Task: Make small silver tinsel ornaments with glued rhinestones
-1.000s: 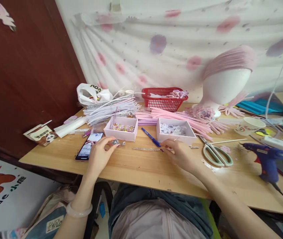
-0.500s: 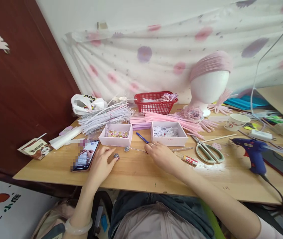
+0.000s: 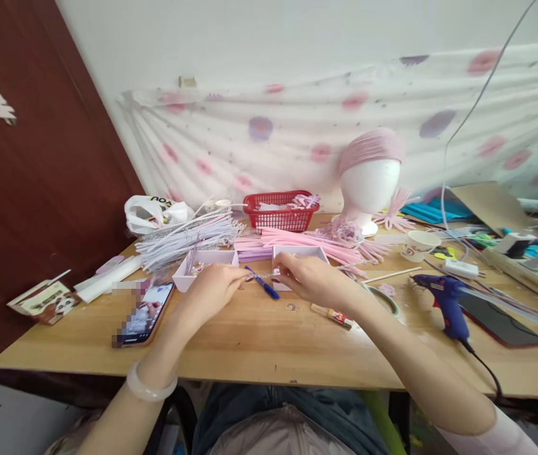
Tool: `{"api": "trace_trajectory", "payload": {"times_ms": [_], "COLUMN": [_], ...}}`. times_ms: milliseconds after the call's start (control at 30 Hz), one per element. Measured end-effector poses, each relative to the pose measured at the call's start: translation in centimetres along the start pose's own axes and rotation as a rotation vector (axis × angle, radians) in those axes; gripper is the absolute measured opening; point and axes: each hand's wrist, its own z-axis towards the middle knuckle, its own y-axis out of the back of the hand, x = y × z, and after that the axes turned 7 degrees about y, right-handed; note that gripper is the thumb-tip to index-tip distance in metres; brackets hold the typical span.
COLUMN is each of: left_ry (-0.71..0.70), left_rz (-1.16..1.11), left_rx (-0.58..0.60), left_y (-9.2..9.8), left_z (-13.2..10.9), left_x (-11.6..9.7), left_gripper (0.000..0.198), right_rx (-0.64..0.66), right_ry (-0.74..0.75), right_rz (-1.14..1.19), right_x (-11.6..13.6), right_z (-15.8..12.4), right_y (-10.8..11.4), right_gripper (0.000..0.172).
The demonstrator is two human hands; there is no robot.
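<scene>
A thin silver tinsel stem [image 3: 260,275] stretches between my two hands above the table. My left hand [image 3: 213,289] pinches its left end, fingers pressed together, in front of a pale box [image 3: 182,282] of small beads. Bent fingertips of my right hand [image 3: 310,278] close on the other end, and that hand covers much of a second pale box [image 3: 303,251]. Just beneath the stem lies a blue pen [image 3: 269,290]. Whether the small silver balls are inside my fingers is hidden.
A lit phone [image 3: 148,316] lies left of my left forearm. To the right are a small red-labelled tube [image 3: 340,318], partly covered scissors [image 3: 387,299], a blue glue gun [image 3: 446,303] and a paper cup [image 3: 419,245]. Behind stand pipe cleaners [image 3: 188,240], a red basket [image 3: 281,219] and a foam head [image 3: 368,183].
Both hands have come up off the table toward each other, lifting the silver tinsel stem that lay there. The view has shifted, with table items now lower in the picture.
</scene>
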Motion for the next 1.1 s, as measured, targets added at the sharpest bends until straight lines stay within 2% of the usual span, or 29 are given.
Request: {"api": "trace_trajectory", "payload": {"times_ms": [100, 200, 333, 433, 533, 667, 867, 1000, 1100], "left_ry": [0.01, -0.058, -0.156, -0.135, -0.121, -0.156, -0.054, -0.092, -0.105], "left_rz": [-0.006, 0.061, 0.163, 0.163, 0.127, 0.108, 0.03, -0.015, -0.028], "left_rx": [0.002, -0.02, -0.129, -0.207, -0.185, -0.112, -0.036, -0.106, -0.205], "left_y": [2.1, 3.8, 5.3, 5.8, 5.6, 4.4, 3.3, 3.1, 2.9], "left_z": [1.9, 3.6, 5.8, 7.2, 8.4, 9.7, 11.1, 11.6, 11.5], "left_x": [-1.6, -3.1, -4.5, -5.2, -5.8, -6.5, -6.9, -6.4, -6.3], "left_gripper": [0.034, 0.036, 0.029, 0.018, 0.017, 0.022, 0.02, 0.022, 0.019], "right_rx": [-0.08, -0.163, -0.234, -0.251, -0.291, -0.328, -0.343, -0.356, -0.412], "right_ry": [0.058, 0.132, 0.168, 0.124, 0.097, 0.07, 0.028, -0.002, -0.057], "right_rz": [-0.003, 0.012, 0.0, -0.067, -0.083, -0.063, -0.017, 0.075, 0.074], "right_x": [-1.0, -1.8, -2.1, -2.1, -2.3, -3.1, -4.6, -4.9, -5.0], "right_z": [1.6, 2.5, 2.3, 2.0, 1.8, 1.7, 1.5, 1.6, 2.0], "right_y": [2.1, 4.4, 7.0, 8.1, 8.5, 8.4, 8.5, 8.4, 8.0], "right_gripper": [0.016, 0.025, 0.027, 0.03, 0.032, 0.03, 0.025, 0.014, 0.019]}}
